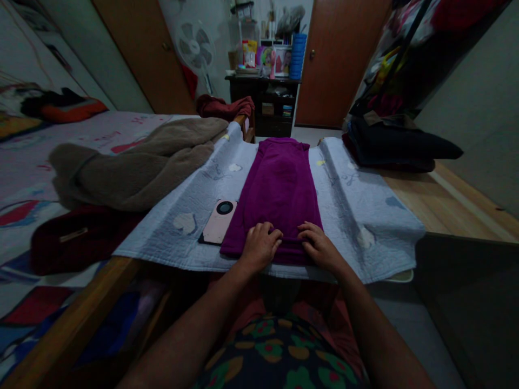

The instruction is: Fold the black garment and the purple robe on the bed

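A purple garment (279, 183) lies lengthwise on a pale blue quilted cloth (194, 205), its sides tucked in to a long narrow shape. At the near end, my left hand (261, 246) has its fingers curled on the fabric, left of the middle. My right hand (318, 246) grips the same near part at the right with bent fingers. A small fold or ridge runs between the two hands. Just left of the garment, a pink phone (218, 222) with a round dark camera part lies face down, touching or very near the garment's edge.
On the left bed lie a grey-brown fluffy garment (138, 165) and a dark red one (81, 237). Folded dark clothes (397, 143) are stacked on a wooden surface (454, 208) at the right. A fan (195, 47) and a dark cabinet (263, 102) stand behind.
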`<state>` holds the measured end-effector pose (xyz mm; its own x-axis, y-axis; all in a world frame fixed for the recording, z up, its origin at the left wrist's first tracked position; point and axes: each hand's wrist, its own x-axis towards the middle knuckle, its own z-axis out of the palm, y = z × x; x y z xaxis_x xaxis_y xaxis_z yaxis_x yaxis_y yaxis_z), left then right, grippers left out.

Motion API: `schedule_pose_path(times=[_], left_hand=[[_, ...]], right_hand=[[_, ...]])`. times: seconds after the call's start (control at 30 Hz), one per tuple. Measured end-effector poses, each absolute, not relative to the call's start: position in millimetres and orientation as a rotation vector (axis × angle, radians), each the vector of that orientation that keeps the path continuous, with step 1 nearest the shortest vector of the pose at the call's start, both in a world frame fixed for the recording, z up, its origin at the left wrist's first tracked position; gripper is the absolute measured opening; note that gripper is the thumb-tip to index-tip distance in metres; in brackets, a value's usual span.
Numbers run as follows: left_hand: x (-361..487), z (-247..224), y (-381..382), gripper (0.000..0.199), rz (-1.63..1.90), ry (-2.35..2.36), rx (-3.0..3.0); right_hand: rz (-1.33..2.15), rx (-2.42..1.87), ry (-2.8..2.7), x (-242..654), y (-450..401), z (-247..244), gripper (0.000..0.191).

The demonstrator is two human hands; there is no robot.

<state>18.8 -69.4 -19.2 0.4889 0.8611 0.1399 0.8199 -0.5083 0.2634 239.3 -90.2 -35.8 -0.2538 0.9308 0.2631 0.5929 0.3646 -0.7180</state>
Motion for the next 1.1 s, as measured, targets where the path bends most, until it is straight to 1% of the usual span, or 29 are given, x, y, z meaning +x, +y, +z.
schedule_pose_path(times=[0.07, 0.13, 0.47, 1.1], left_hand=[[20.4, -19.1, -69.2, 0.019, 0.382, 1.486, 2.569], [22.8, -18.4, -69.3, 0.02, 0.377, 1.513, 2.569], [36.2, -12.4, -68.9, 0.02, 0.328, 1.678, 2.549], [35.1, -12.6, -67.1, 0.018, 0.312, 1.658, 2.55]], right_hand=[[0.643, -1.339, -1.951, 237.3, -89.1, -34.2, 0.009], [0.635, -1.369, -1.922, 235.2, -87.8, -33.7, 0.006], [0.603, -1.451, -1.829, 234.6, -81.1, -38.7, 0.015], [0.708, -1.412, -1.785, 240.0, -80.9, -33.5, 0.017]])
